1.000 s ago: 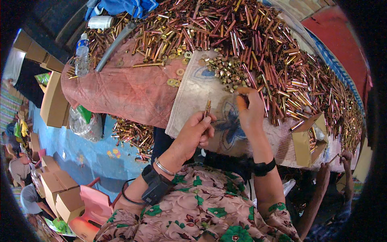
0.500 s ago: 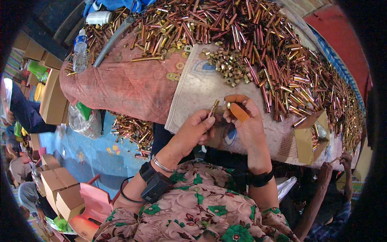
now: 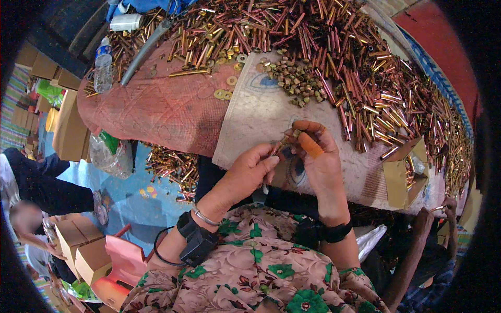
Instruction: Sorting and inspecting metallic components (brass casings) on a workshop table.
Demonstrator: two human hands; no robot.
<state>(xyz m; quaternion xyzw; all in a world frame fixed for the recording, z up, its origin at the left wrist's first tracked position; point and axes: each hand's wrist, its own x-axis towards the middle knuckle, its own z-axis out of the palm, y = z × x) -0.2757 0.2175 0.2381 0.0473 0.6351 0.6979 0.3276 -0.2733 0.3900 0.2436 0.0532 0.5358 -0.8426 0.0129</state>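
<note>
My left hand (image 3: 249, 171) is closed round a thin brass-coloured metal bolt (image 3: 282, 145), its tip pointing up toward my other hand. My right hand (image 3: 324, 161), with orange covers (image 3: 311, 146) on thumb and forefinger, pinches a small metal nut (image 3: 296, 134) at the bolt's tip. The fingers partly hide where the two meet. Both hands are just above the near edge of a pale cloth (image 3: 250, 117) on the work surface. Beyond them lies a heap of small nuts (image 3: 300, 83), with flat washers (image 3: 224, 94) to its left.
A large pile of metal tubes and bolts (image 3: 334, 47) spreads across the far and right sides. An opened carton (image 3: 395, 182) stands at right, near a co-worker's hands (image 3: 437, 211). A plastic bottle (image 3: 103, 70) and grey bar (image 3: 145, 55) lie left. A red chair (image 3: 122, 261) is lower left.
My right fingers have brought the nut to the tip of the bolt, where they were slightly apart before. At far left, a person has moved further into view.
</note>
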